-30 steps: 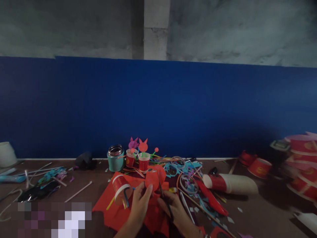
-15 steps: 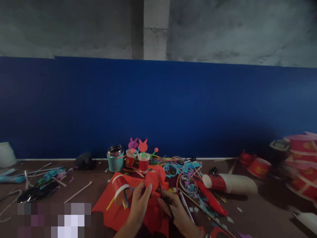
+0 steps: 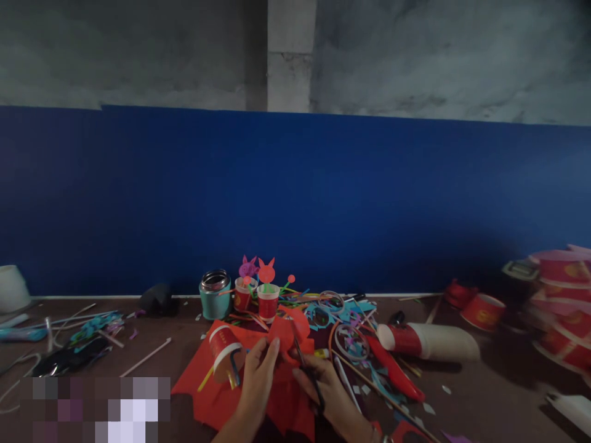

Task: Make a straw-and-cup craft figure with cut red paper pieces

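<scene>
Pinched in my left hand (image 3: 259, 372) is a piece of red paper (image 3: 282, 331), held up above larger red sheets (image 3: 201, 369) on the table. My right hand (image 3: 325, 387) grips dark-handled scissors (image 3: 301, 357), whose blades reach the held paper. Whether the blades are apart is hard to make out. Left of my left hand, a red and white paper cup (image 3: 225, 346) lies tilted with coloured strips coming out of it. Just beyond, a paper cup (image 3: 268, 303) carries a red cat-eared paper head (image 3: 266, 271).
A turquoise metal-rimmed jar (image 3: 215, 295) stands behind the sheets. Tape rolls (image 3: 352, 342), blue paper scraps and coloured sticks clutter the right side. A long stack of cups (image 3: 429, 342) lies farther right. A blue panel (image 3: 295, 203) closes off the back.
The red paper in my left hand has turned and shifted slightly against the scissor blades. My right hand stays almost in place.
</scene>
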Demonstrator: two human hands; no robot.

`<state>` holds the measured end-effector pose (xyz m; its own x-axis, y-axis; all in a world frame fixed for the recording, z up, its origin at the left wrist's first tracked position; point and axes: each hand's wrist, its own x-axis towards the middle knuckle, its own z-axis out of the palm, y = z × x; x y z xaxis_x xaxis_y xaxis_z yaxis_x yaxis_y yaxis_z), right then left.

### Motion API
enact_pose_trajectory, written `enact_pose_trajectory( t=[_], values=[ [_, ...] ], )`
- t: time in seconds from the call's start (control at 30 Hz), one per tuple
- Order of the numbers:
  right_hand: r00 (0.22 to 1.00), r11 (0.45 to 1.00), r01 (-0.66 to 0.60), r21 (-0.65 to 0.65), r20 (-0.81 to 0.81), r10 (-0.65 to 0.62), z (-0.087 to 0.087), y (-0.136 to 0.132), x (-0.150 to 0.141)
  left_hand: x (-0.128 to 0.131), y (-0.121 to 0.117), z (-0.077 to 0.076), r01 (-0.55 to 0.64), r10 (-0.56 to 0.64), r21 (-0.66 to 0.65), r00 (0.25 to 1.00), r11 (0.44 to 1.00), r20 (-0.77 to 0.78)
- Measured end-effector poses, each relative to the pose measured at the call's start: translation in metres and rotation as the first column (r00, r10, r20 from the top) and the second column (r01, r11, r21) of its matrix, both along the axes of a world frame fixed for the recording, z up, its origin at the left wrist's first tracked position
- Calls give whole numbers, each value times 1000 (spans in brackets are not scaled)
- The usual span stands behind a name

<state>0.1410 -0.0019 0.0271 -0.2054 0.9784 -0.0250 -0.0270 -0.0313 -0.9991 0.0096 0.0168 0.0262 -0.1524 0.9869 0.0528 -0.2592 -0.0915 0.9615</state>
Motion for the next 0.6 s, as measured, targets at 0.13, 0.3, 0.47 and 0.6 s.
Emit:
enact_pose_trajectory(
  t=[0.13,0.3,0.47,0.6],
  values=[
    [1000,1000,13,-3,2,-13,1,0,-1,0,1,2,9,-9,1,1000,1000,-27],
    [1000,1000,5,26,6,-6,1,1,-1,-2,2,2,46,-45,19,996,999,-77],
    [1000,1000,13,-6,13,-13,1,1,0,-3,4,3,69,-67,27,995,997,-69],
    [999,998,39,-52,3,-39,0,1,-1,-2,4,2,68,-68,13,997,998,-25]
  ],
)
